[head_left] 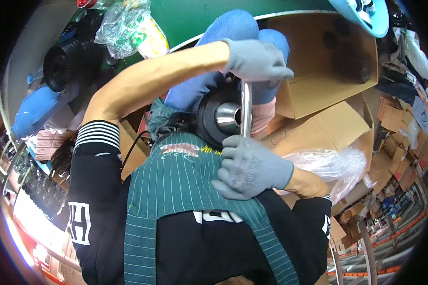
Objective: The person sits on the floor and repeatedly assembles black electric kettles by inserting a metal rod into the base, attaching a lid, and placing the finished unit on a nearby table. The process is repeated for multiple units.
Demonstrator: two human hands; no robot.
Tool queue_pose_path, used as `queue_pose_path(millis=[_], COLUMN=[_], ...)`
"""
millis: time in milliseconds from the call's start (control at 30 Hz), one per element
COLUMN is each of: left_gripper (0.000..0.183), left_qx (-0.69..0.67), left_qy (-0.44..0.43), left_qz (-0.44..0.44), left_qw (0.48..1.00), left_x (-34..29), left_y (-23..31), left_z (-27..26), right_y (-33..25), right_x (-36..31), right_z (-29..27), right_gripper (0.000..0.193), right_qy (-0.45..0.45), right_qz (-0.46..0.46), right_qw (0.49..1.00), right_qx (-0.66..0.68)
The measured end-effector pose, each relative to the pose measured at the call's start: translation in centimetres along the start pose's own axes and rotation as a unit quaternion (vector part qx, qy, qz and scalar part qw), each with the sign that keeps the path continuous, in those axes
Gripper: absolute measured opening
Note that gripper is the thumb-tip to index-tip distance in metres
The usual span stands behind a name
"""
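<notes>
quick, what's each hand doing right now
Left hand: closed on the top of the metal rod.
Right hand: closed on the rod's lower end.

grey gloves (252, 166), green pinstriped apron (176, 185)

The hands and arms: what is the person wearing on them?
Both hands wear grey knit gloves, left hand and right hand. The forearms are bare. The upper arms have black sleeves: the left with a black-and-white striped cuff, the right with white markings.
</notes>
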State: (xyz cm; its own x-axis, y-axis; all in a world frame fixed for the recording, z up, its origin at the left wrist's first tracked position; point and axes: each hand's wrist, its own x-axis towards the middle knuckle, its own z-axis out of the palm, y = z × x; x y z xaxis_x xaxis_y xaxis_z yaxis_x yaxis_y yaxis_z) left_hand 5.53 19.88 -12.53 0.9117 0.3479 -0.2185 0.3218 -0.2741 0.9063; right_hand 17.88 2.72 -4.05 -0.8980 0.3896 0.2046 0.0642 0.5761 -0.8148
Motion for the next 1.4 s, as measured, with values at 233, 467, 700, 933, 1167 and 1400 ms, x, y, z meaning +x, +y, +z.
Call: queue_pose_path(millis=[233, 467, 700, 933, 1167, 1400], left_gripper=[0.049, 0.032, 0.031, 0.039, 0.038, 0.035], left_qx=[-0.115, 0.013, -0.007, 0.503, 0.493, 0.548], left_qy=[-0.074, 0.254, 0.478, -0.099, 0.216, 0.281], left_qz=[0.105, 0.21, -0.001, -0.104, -0.362, -0.333], left_qw=[0.985, 0.944, 0.878, 0.852, 0.761, 0.714], left_x=[4.0, 2.9, -8.0, -13.8, -8.3, -11.2], left_y=[0.3, -2.3, -1.1, 17.7, 12.6, 12.6], left_z=[2.3, 3.4, -3.0, -0.6, 12.1, 12.8], right_y=[1.8, 2.4, 4.0, 8.5, 11.2, 8.6], right_x=[8.2, 3.8, 4.5, 4.4, 4.7, 3.7], right_z=[0.0, -1.0, -1.7, 0.8, 2.0, 0.7], right_gripper=[0.027, 0.052, 0.099, 0.107, 0.113, 0.097], right_qy=[-0.122, 0.092, 0.465, 0.391, 0.365, 0.367], right_qz=[0.049, 0.049, 0.082, -0.002, -0.019, -0.098], right_qw=[0.991, 0.967, 0.491, 0.469, 0.51, 0.434], right_qx=[-0.011, 0.232, 0.732, 0.792, 0.778, 0.817])
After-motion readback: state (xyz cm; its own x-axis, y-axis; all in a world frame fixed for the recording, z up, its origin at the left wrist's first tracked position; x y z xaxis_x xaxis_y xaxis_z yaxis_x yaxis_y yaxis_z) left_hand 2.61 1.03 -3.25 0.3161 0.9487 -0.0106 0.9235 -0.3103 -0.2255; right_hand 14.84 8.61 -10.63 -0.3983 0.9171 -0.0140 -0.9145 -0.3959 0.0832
